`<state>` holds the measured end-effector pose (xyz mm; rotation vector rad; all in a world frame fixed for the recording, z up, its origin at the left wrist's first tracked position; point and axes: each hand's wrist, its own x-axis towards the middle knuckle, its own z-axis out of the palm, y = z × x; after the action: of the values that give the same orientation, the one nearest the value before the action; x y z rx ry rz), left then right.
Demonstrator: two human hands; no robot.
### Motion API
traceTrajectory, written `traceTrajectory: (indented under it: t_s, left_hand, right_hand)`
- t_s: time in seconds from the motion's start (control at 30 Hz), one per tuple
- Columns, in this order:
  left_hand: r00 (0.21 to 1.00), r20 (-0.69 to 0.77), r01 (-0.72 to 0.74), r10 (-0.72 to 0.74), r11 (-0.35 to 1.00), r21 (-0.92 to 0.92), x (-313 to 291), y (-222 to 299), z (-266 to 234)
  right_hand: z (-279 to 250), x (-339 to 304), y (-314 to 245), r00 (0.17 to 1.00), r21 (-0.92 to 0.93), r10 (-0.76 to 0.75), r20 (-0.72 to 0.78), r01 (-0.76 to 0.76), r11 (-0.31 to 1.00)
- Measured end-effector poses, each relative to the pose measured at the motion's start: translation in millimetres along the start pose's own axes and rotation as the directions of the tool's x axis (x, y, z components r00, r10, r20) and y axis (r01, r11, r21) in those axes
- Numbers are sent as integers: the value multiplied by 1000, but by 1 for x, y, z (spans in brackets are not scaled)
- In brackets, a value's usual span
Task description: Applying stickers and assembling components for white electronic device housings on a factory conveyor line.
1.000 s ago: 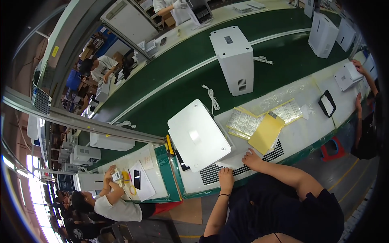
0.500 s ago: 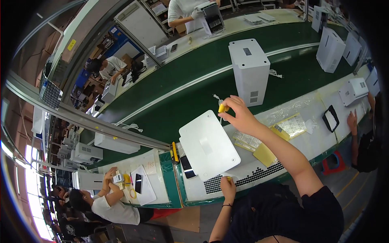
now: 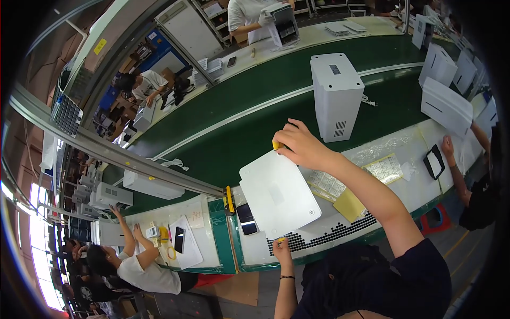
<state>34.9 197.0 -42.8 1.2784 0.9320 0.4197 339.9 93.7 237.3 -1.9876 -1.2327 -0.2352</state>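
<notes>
A white appliance casing (image 3: 276, 194) with rounded corners and small round recesses lies on the bench before me. My right hand (image 3: 302, 144) is at its far corner, fingers curled and pressed together, with yellow covering on a fingertip. At the near edge of the casing is my left hand (image 3: 282, 251), fingers pinched together, also with yellow at the tip. Whatever either hand pinches is too small to make out. Rows of small black round pads (image 3: 332, 235) lie on the bench just right of my left hand.
A phone (image 3: 246, 219) lies left of the casing, near a yellow-and-black cutter (image 3: 229, 200). Yellow-backed sheets (image 3: 350, 206) lie under my right forearm. A tall white unit (image 3: 337, 98) stands on the green conveyor (image 3: 234, 133). Co-workers sit left and right; another stands across.
My right hand has moved left onto the casing's far corner. My left hand has shifted left along the near edge. On the right, a co-worker's white unit has been turned and raised.
</notes>
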Motion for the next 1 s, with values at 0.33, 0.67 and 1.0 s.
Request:
traceTrajectory:
  t_s: [0.33, 0.67, 1.0]
  left_hand:
    - [958, -165, -274, 235, 921, -279, 28, 159, 7]
    - [706, 333, -699, 625, 538, 471, 55, 316, 77]
    - [661, 417, -637, 624, 174, 751, 62, 336, 94]
  right_hand:
    - [0, -19, -2, 974, -76, -157, -164, 146, 986]
    - [22, -53, -13, 926, 179, 219, -309, -170, 969]
    - [34, -53, -8, 904, 216, 236, -356, -166, 962]
